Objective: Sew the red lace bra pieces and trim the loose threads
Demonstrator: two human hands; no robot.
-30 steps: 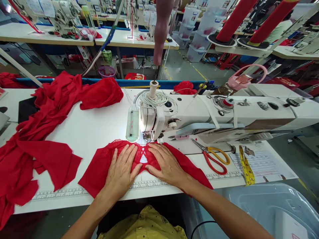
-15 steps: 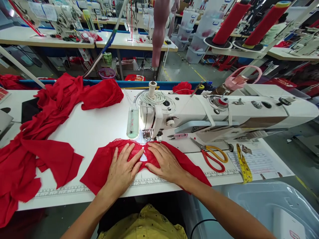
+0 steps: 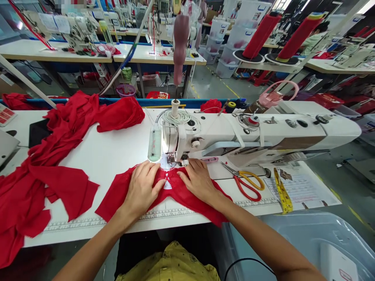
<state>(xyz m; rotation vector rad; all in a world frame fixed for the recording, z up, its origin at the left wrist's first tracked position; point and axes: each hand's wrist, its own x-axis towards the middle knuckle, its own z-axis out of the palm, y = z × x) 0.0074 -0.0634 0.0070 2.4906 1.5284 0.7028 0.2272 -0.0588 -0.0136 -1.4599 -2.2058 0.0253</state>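
Note:
A red lace-edged garment piece (image 3: 178, 193) lies flat on the sewing table in front of the sewing machine (image 3: 222, 132). A small white patterned patch (image 3: 167, 185) shows at its middle, below a narrow crossing of red fabric. My left hand (image 3: 143, 187) rests on the left part of the piece, thumb apart from the fingers. On the right part lies my right hand (image 3: 200, 183), its fingers stretched toward the machine and its thumb spread to the left. The presser foot (image 3: 170, 158) is just beyond the fabric's far edge, between the two hands.
Scissors (image 3: 247, 181) with red and yellow handles lie to the right, beside thread snips (image 3: 210, 159) and a yellow tape measure (image 3: 283, 191). Red fabric (image 3: 63, 156) is heaped at left. A screwdriver (image 3: 179, 50) stands upright behind. A plastic bin (image 3: 263, 238) sits at lower right.
Both hands have moved forward toward the machine, and the left fingers are closer together. The garment's right end has drawn inward. The view has shifted slightly.

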